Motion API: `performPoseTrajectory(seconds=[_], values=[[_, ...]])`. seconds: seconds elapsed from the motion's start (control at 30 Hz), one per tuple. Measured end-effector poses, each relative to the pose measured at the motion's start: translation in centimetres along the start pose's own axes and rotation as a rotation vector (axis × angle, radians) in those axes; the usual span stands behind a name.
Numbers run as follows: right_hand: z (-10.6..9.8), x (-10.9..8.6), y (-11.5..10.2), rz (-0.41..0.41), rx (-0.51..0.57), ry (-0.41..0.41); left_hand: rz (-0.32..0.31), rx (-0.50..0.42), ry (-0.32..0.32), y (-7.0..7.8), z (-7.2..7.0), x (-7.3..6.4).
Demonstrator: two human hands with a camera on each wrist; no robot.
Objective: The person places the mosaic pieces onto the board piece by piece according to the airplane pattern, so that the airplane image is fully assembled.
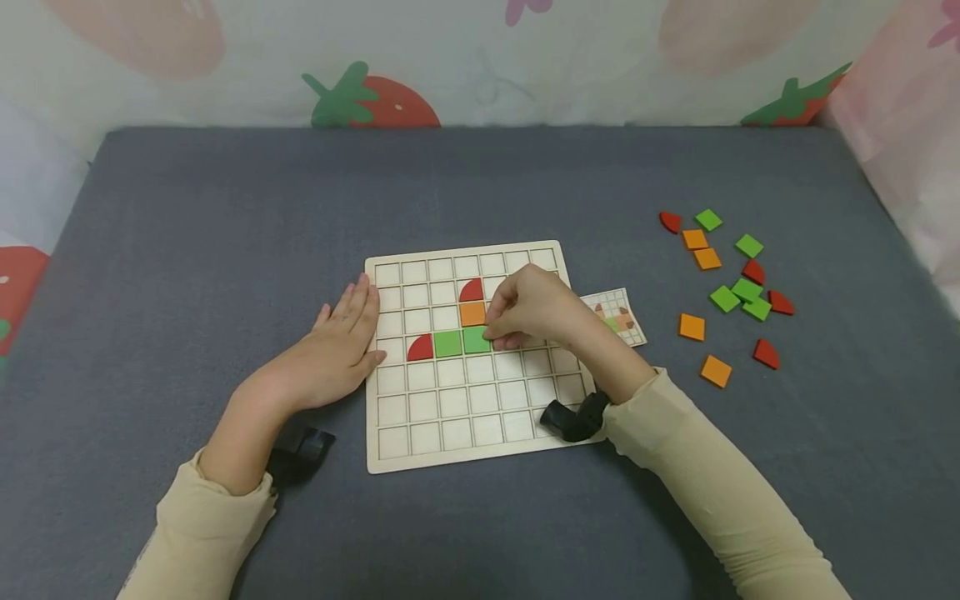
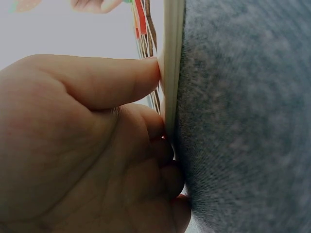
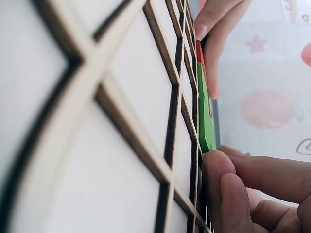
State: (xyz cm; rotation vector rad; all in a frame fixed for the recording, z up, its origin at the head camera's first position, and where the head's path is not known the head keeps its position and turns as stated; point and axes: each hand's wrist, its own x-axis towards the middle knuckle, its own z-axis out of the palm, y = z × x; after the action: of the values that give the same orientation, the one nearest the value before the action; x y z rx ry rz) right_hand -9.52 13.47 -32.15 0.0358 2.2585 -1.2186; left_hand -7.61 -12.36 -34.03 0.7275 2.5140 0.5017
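Observation:
A wooden grid board (image 1: 420,464) lies on the grey cloth. On it sit a red quarter-round tile (image 1: 471,290), an orange square tile (image 1: 472,314), a second red quarter-round tile (image 1: 421,347) and a green square tile (image 1: 447,343). My right hand (image 1: 536,308) pinches another green square tile (image 1: 475,339) by its right edge, in the cell beside the first green one; its fingertips (image 3: 218,167) show close up in the right wrist view. Fairly straight, the fingers of my left hand (image 1: 330,358) rest against the board's left edge, thumb at the rim (image 2: 170,73).
A small pattern card (image 1: 633,321) lies right of the board, partly behind the right forearm. Farther right are scattered loose green (image 1: 725,299), orange (image 1: 692,327) and red (image 1: 767,353) tiles. Black wrist devices (image 1: 573,421) sit under both wrists. A strawberry-print curtain (image 1: 570,75) hangs behind the table.

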Motion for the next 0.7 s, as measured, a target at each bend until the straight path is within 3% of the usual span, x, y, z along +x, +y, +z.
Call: performPoseTrajectory(seconds=[0.43,0.7], values=[[-0.2,0.0,0.1,-0.025,0.013,-0.016,0.003,0.009,0.011,0.1,-0.1,-0.1],[-2.0,-0.7,1.2,-0.077,0.144,-0.048,0.007,0.003,0.003,0.0,-0.1,0.0]])
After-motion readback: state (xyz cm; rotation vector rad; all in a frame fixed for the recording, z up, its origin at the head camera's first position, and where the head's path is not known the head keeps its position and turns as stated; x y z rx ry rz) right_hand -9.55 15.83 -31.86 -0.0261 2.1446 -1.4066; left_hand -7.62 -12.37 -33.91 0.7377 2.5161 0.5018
